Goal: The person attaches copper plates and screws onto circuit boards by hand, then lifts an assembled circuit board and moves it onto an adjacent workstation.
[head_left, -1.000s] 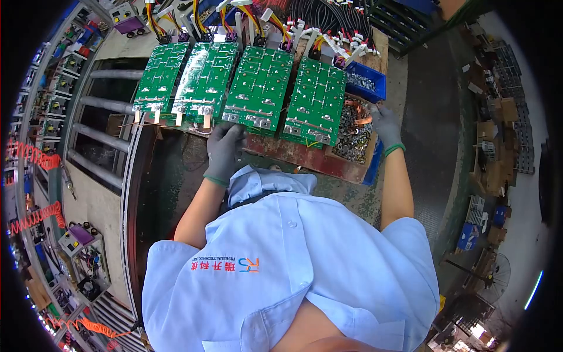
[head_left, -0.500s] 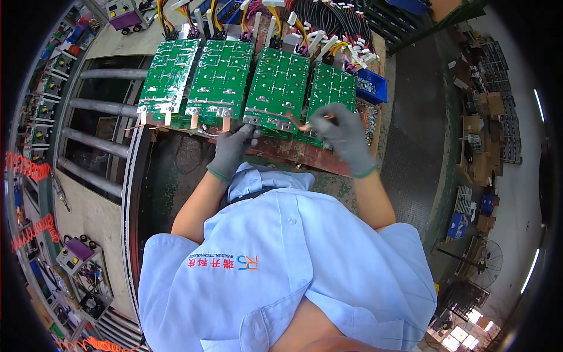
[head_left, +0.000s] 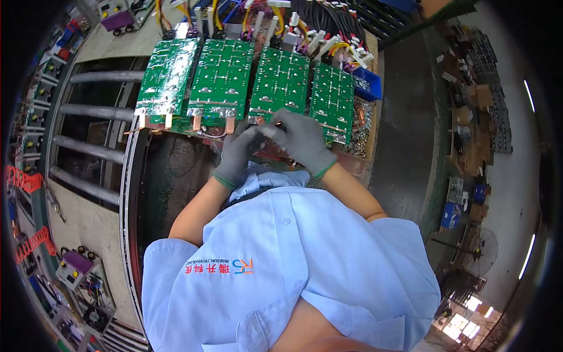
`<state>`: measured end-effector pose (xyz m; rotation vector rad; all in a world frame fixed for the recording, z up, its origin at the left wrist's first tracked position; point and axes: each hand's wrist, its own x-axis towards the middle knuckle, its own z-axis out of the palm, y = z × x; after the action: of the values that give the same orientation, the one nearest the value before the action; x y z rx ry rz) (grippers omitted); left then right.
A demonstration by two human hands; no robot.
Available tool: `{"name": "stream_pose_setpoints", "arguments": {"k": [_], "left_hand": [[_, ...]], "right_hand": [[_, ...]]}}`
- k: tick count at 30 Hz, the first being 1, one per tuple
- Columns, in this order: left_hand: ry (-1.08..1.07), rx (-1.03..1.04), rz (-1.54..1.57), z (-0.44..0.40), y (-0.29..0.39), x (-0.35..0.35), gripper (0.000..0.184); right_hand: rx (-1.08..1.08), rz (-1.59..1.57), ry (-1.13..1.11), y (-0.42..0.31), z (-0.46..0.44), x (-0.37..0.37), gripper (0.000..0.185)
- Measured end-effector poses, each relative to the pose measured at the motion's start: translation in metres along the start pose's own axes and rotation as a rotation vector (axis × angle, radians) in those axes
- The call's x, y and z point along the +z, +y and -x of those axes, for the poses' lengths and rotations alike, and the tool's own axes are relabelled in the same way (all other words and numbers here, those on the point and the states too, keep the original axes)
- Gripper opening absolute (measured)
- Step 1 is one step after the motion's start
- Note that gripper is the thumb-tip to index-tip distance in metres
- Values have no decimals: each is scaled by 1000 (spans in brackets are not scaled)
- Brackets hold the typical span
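green board (head_left: 280,82) | copper tab (head_left: 260,120) at near edge | left hand (head_left: 239,154), right hand (head_left: 302,142) curled there, grips unclear

Left hand (head_left: 236,154) and right hand (head_left: 304,142): both gloved plain grey, green cuffs (head_left: 223,179). Four boards (head_left: 220,73): green, silvery dots and lines. Strips (head_left: 230,125) on near edge of two left boards: copper. Far wires (head_left: 219,21): yellow. Far cables (head_left: 342,22): black. Far-right bin (head_left: 368,88): blue. Near shirt (head_left: 246,232): plain light blue; logo (head_left: 220,268) red, blue, orange. Left coiled hose (head_left: 26,179): orange-red.
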<state>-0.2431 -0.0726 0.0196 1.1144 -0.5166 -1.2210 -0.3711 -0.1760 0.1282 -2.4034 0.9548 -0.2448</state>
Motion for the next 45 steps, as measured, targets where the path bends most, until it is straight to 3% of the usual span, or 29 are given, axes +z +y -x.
{"name": "stream_pose_setpoints", "arguments": {"k": [2, 4, 5, 8, 9, 10, 12, 13, 14, 17, 19, 22, 27, 30, 33, 35, 36, 37, 38, 40, 41, 44, 45], "left_hand": [[-48, 137, -23, -6, -17, -10, 20], [8, 110, 5, -13, -30, -9, 19], [35, 97, 19, -15, -32, -6, 19], [103, 319, -536, -14, -19, -3, 17], [119, 573, -1084, -16, -13, -3, 20], [104, 579, -1079, -21, -22, -10, 20], [130, 300, -825, -28, -48, -25, 30], [210, 451, -1153, -20, -21, -4, 22], [207, 447, -1155, -20, -23, -4, 22], [245, 314, -1186, -21, -24, -4, 27], [240, 308, -1154, -19, -22, -2, 28], [242, 285, -1087, -14, -14, 5, 29], [271, 336, -1143, -13, -16, 6, 30], [287, 384, -1155, -12, -14, 10, 28], [243, 386, -1083, -8, -6, 12, 27], [233, 509, -1158, -13, -17, 4, 24], [203, 309, -702, -17, -24, 0, 22], [261, 148, -229, -21, -32, -3, 20], [225, 233, -416, -16, -24, 1, 20], [204, 427, -785, -8, -8, 11, 20], [220, 248, -461, -12, -11, 9, 20], [216, 47, -63, -13, -13, 7, 21], [197, 95, -159, -12, -13, 6, 21]], "right_hand": [[83, 20, -43, -10, -1, 8, 47], [-158, -9, 80, 2, 1, 26, 44], [-113, 9, 109, 3, 6, 23, 44], [-183, -174, 28, 14, 19, -1, 41], [-63, -240, 53, 28, 26, -19, 38], [52, -309, 75, 44, 34, -37, 36], [209, -430, 307, 109, 48, -66, 30], [318, -328, 366, 138, 58, -79, 30], [425, -228, 422, 166, 69, -87, 30], [597, -83, 316, 237, 98, -65, 30], [658, 88, -12, 240, 104, -47, 29], [747, 203, 22, 244, 102, -17, 32], [774, 74, 10, 257, 105, -25, 32], [723, 40, 29, 261, 109, -32, 29], [668, 43, 188, 249, 109, -34, 25], [544, 62, 454, 215, 96, -55, 24], [536, 47, 439, 194, 86, -61, 24], [333, 2, 446, 169, 74, -66, 26], [133, -42, 456, 145, 63, -68, 27], [-10, -81, 297, 90, 42, -55, 26], [-101, -96, 247, 79, 30, -35, 26], [-190, -151, 120, 44, 2, 7, 24], [-189, -153, 122, 38, -3, 15, 24]]}}
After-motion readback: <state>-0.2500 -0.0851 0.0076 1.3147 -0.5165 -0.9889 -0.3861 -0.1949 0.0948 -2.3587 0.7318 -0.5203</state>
